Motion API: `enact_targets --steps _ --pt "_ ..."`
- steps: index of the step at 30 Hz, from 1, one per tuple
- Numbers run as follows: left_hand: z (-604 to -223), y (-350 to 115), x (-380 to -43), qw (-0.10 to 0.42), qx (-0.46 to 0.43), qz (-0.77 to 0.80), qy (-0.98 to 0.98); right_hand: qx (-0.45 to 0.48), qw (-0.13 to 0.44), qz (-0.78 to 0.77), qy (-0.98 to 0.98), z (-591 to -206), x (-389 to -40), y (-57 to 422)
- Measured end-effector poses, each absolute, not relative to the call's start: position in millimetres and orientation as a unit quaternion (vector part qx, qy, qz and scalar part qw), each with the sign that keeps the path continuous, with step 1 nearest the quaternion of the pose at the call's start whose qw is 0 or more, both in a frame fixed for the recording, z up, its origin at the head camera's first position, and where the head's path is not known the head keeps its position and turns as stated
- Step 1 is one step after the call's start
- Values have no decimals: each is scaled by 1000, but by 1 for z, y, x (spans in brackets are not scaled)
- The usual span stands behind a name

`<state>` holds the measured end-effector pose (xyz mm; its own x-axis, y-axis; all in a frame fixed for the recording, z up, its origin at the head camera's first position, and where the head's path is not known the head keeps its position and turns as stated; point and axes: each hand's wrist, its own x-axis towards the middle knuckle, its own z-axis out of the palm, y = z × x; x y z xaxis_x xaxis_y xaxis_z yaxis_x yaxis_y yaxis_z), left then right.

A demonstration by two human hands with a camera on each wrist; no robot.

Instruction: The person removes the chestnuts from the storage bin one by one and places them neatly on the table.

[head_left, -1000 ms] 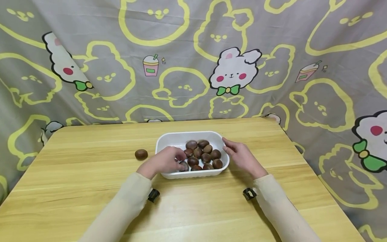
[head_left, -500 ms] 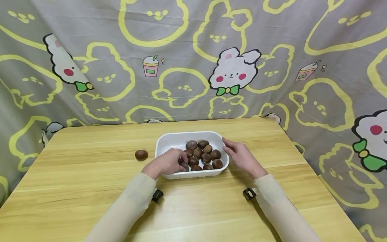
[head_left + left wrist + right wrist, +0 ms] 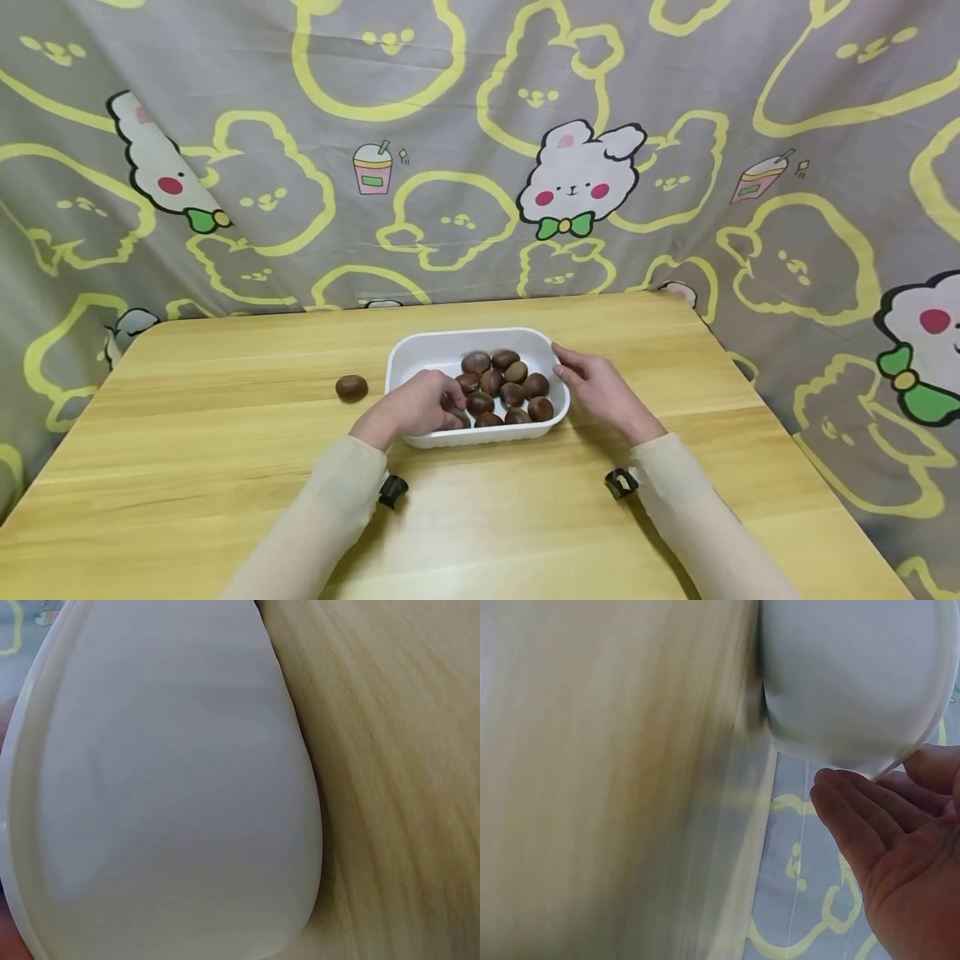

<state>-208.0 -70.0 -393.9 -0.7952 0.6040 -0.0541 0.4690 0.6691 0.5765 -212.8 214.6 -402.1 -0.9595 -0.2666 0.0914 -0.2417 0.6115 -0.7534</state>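
A white plastic tray [image 3: 487, 440] on the wooden table holds several brown chestnuts [image 3: 491, 382], mostly grouped toward its right side. My left hand [image 3: 420, 404] reaches over the near left rim, fingertips bent down around a chestnut [image 3: 463, 418] that they partly hide. At the tray's right end, my right hand [image 3: 600, 392] holds the rim. In the right wrist view its thumb [image 3: 934, 766] lies at the rim and its long fingers [image 3: 855, 817] lie along the outer wall. The left wrist view shows mainly the tray's outer wall [image 3: 180, 772].
One loose chestnut [image 3: 352, 387] lies on the wooden table [image 3: 187, 442] to the left of the tray. A grey curtain [image 3: 457, 92] with yellow cartoon outlines hangs behind the table and along its sides. A black strap [image 3: 392, 491] sits at the left wrist.
My left hand has shifted slightly right inside the tray, its fingers lowering and closing around the near-left chestnut. My right hand stays at the rim; the tray and loose chestnut keep their places.
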Motion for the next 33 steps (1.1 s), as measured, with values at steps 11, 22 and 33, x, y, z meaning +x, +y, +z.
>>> enact_targets --steps 11,22,33 --pt "-383 -88 -208 46 276 372 885 -143 11 -405 903 -403 -208 216" --pt "-347 -146 -200 0 179 420 890 -144 5 -396 907 -401 -212 215" --pt "-360 -218 -198 -13 68 377 923 -141 2 -392 909 -404 -213 216"
